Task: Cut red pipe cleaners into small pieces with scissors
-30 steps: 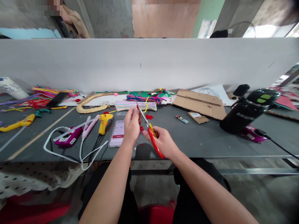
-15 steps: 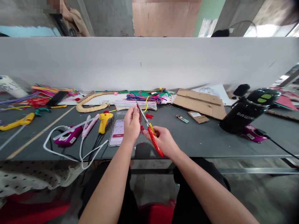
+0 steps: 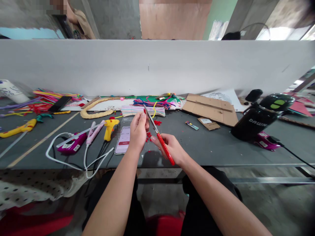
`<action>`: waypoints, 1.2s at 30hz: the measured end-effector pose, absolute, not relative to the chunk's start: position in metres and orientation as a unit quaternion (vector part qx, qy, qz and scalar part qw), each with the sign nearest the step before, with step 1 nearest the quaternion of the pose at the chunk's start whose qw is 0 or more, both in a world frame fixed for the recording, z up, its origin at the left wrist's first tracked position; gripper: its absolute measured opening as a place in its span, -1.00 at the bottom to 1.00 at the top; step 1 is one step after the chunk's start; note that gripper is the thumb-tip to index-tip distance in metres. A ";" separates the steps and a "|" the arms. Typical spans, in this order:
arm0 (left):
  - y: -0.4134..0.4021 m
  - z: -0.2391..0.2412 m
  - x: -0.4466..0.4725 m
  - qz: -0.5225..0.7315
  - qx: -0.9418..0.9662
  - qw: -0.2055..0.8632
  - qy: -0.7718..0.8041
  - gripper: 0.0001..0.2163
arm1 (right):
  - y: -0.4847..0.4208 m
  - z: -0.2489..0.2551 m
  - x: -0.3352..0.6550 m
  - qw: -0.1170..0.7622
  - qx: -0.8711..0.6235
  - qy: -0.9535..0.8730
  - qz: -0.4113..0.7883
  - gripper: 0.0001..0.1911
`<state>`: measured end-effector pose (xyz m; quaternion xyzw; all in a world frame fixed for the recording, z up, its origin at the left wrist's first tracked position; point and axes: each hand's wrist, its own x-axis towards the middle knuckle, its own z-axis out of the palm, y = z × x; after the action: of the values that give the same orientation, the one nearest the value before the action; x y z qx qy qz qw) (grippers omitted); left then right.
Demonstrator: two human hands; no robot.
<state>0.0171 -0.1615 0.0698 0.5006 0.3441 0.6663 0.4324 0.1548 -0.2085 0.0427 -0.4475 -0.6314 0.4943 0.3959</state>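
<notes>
My right hand (image 3: 172, 149) grips red-handled scissors (image 3: 160, 139), whose blades point up and away over the grey table (image 3: 216, 147). My left hand (image 3: 138, 131) is raised beside the blades, fingers pinched on a tiny red piece (image 3: 144, 111) at the blade tip. Small red scraps (image 3: 148, 136) lie on the table between my hands, and more red bits (image 3: 157, 123) lie just beyond. A phone (image 3: 124, 140) with a lit screen rests left of my left hand.
A yellow glue gun (image 3: 109, 128), purple tools (image 3: 71, 146) and white cables (image 3: 85, 157) lie to the left. Pipe cleaners (image 3: 46, 100) and craft sheets (image 3: 150, 103) line the white partition (image 3: 157, 65). Cardboard (image 3: 211, 108) and a black bottle (image 3: 263, 116) sit to the right.
The scissors' handles have closed slightly and shifted a little right. My left hand stays pinched at the blade tip.
</notes>
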 end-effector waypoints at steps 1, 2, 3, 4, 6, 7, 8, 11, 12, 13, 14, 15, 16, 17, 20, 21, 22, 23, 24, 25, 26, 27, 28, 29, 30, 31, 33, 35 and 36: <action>-0.162 0.071 0.017 0.665 0.494 0.446 0.340 -0.70 | -0.209 0.044 0.155 0.388 -0.439 -0.628 0.512 -0.50; -0.162 0.072 0.016 0.664 0.486 0.458 0.338 -0.71 | -0.209 0.046 0.155 0.381 -0.433 -0.624 0.527 -0.49; -0.162 0.072 0.016 0.662 0.479 0.468 0.336 -0.71 | -0.210 0.048 0.155 0.373 -0.430 -0.621 0.539 -0.48; -0.162 0.073 0.015 0.663 0.473 0.474 0.336 -0.72 | -0.210 0.050 0.155 0.367 -0.428 -0.618 0.548 -0.48; -0.162 0.074 0.014 0.662 0.467 0.482 0.333 -0.72 | -0.211 0.053 0.156 0.357 -0.428 -0.615 0.558 -0.47; -0.162 0.074 0.013 0.661 0.466 0.485 0.333 -0.73 | -0.211 0.055 0.157 0.354 -0.427 -0.615 0.561 -0.47; -0.162 0.075 0.013 0.660 0.465 0.488 0.333 -0.73 | -0.212 0.055 0.157 0.353 -0.424 -0.615 0.563 -0.47; -0.162 0.075 0.011 0.657 0.458 0.493 0.340 -0.74 | -0.212 0.056 0.158 0.361 -0.409 -0.614 0.570 -0.49; -0.161 0.075 0.011 0.658 0.455 0.494 0.342 -0.74 | -0.212 0.056 0.158 0.365 -0.405 -0.614 0.571 -0.50; -0.161 0.075 0.010 0.658 0.453 0.494 0.343 -0.74 | -0.212 0.056 0.158 0.368 -0.403 -0.613 0.571 -0.50; -0.161 0.075 0.010 0.660 0.452 0.493 0.343 -0.74 | -0.212 0.057 0.158 0.370 -0.403 -0.613 0.570 -0.50; -0.161 0.074 0.009 0.660 0.452 0.493 0.342 -0.73 | -0.212 0.057 0.159 0.370 -0.404 -0.613 0.569 -0.50; -0.160 0.074 0.009 0.661 0.452 0.493 0.341 -0.73 | -0.212 0.057 0.159 0.368 -0.406 -0.614 0.568 -0.50; -0.160 0.074 0.008 0.661 0.453 0.492 0.340 -0.73 | -0.212 0.057 0.160 0.366 -0.409 -0.616 0.566 -0.50; -0.159 0.073 0.007 0.660 0.463 0.483 0.342 -0.73 | -0.210 0.057 0.161 0.358 -0.422 -0.620 0.556 -0.49; -0.159 0.073 0.007 0.659 0.467 0.481 0.342 -0.74 | -0.209 0.056 0.162 0.356 -0.425 -0.621 0.554 -0.49; -0.160 0.073 0.007 0.658 0.468 0.480 0.342 -0.74 | -0.209 0.056 0.162 0.355 -0.427 -0.621 0.553 -0.49; -0.160 0.074 0.008 0.658 0.468 0.481 0.342 -0.74 | -0.209 0.056 0.162 0.355 -0.426 -0.620 0.555 -0.49; -0.160 0.074 0.008 0.658 0.466 0.484 0.341 -0.74 | -0.209 0.056 0.163 0.355 -0.423 -0.619 0.559 -0.49; -0.160 0.075 0.008 0.658 0.462 0.487 0.340 -0.74 | -0.209 0.056 0.163 0.354 -0.419 -0.617 0.565 -0.49; -0.161 0.075 0.008 0.659 0.459 0.488 0.340 -0.74 | -0.209 0.057 0.163 0.353 -0.415 -0.614 0.572 -0.49; -0.161 0.076 0.008 0.660 0.457 0.489 0.341 -0.73 | -0.209 0.058 0.163 0.351 -0.412 -0.610 0.578 -0.49; -0.161 0.076 0.008 0.660 0.456 0.490 0.342 -0.72 | -0.210 0.059 0.164 0.349 -0.410 -0.606 0.585 -0.48; -0.161 0.077 0.008 0.660 0.454 0.490 0.344 -0.72 | -0.210 0.060 0.164 0.347 -0.410 -0.603 0.591 -0.48; -0.161 0.077 0.008 0.661 0.452 0.488 0.347 -0.71 | -0.211 0.061 0.164 0.346 -0.409 -0.599 0.595 -0.48; -0.161 0.077 0.008 0.662 0.449 0.487 0.350 -0.70 | -0.211 0.061 0.165 0.345 -0.408 -0.597 0.598 -0.48; -0.160 0.077 0.007 0.669 0.440 0.482 0.355 -0.71 | -0.211 0.062 0.165 0.348 -0.402 -0.594 0.604 -0.48; -0.158 0.077 0.007 0.679 0.431 0.471 0.362 -0.75 | -0.210 0.062 0.166 0.350 -0.394 -0.594 0.608 -0.48; -0.158 0.077 0.007 0.684 0.428 0.465 0.365 -0.77 | -0.210 0.061 0.166 0.351 -0.392 -0.595 0.608 -0.48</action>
<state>0.0068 -0.1579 0.0765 0.4278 0.3655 0.6838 0.4646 0.1661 -0.2100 0.0611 -0.3915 -0.5947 0.6083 0.3506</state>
